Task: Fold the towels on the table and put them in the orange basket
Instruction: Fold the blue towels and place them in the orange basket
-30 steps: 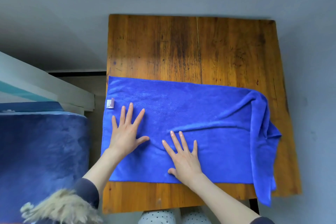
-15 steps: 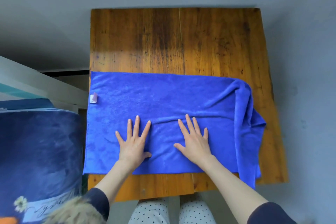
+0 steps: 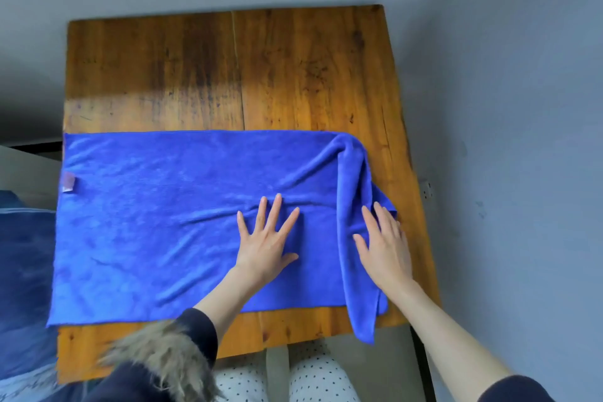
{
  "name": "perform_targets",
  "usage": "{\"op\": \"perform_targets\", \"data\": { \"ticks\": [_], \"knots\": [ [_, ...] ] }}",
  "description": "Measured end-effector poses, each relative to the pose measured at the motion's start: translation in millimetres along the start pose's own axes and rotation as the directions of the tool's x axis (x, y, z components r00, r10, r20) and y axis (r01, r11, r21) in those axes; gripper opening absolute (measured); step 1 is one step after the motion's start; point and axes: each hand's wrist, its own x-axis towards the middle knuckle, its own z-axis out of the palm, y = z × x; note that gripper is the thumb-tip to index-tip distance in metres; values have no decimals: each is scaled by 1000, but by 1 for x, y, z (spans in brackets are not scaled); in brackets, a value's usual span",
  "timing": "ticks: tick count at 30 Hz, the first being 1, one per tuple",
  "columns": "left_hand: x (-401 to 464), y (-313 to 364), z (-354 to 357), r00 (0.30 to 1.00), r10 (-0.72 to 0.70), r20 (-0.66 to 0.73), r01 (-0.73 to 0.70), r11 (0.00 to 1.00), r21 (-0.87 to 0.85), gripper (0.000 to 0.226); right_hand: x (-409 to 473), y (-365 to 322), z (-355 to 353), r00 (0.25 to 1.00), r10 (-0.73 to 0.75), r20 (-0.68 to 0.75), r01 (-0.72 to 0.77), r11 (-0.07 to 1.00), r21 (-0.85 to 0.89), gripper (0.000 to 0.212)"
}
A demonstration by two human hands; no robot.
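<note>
Grey walls close in behind a worn wooden desk (image 3: 228, 68) made of broad planks, dark stains running along the grain. Across the near half of the desk lies a blue towel (image 3: 156, 206), spread out wide, its left edge hanging just past the desk's left side. A small pale label (image 3: 68, 182) is sewn into that left edge; any writing on it is too blurred to read. At the towel's right end the cloth is bunched into a thick fold that runs from the far edge down to the near edge of the desk, where a corner hangs over.

Both hands lie flat on the towel. The left hand (image 3: 266, 238) rests near the middle of the cloth, fingers straight and spread, holding nothing, with shallow creases radiating from its fingertips. The right hand (image 3: 385, 245) presses on the bunched fold at the towel's right end, fingers straight and close together, also with no grip on the cloth.

Left of the desk sits dark blue bedding (image 3: 23, 271). Below the desk's near edge show a fur-trimmed dark sleeve (image 3: 163, 356) and polka-dot trousers (image 3: 313, 378).
</note>
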Motion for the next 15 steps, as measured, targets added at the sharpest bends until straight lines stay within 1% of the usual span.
{"op": "perform_targets", "data": {
  "ticks": [2,3,7,9,11,13,15],
  "knots": [
    [13,15,-2,1000,22,-6,-22,1000,19,93,4,10,7,996,-50,76,54,997,-48,62],
    [19,20,-4,999,35,-4,-35,999,26,97,8,15,9,994,-59,93,64,996,-62,64],
    [38,30,-13,998,38,46,-39,999,28,114,36,37,0,993,-91,74,98,991,-87,64],
    [44,32,-15,998,22,66,-26,998,62,120,53,51,-11,995,-84,51,89,990,-108,64],
    [48,34,-18,996,13,84,-21,996,92,123,70,64,-22,994,-87,59,94,987,-127,63],
    [51,37,-20,996,25,81,-33,994,102,122,84,73,-32,994,-91,68,96,992,-86,62],
    [53,44,-19,997,50,61,-55,995,84,118,91,77,-39,995,-90,41,89,996,16,56]
  ]
}}
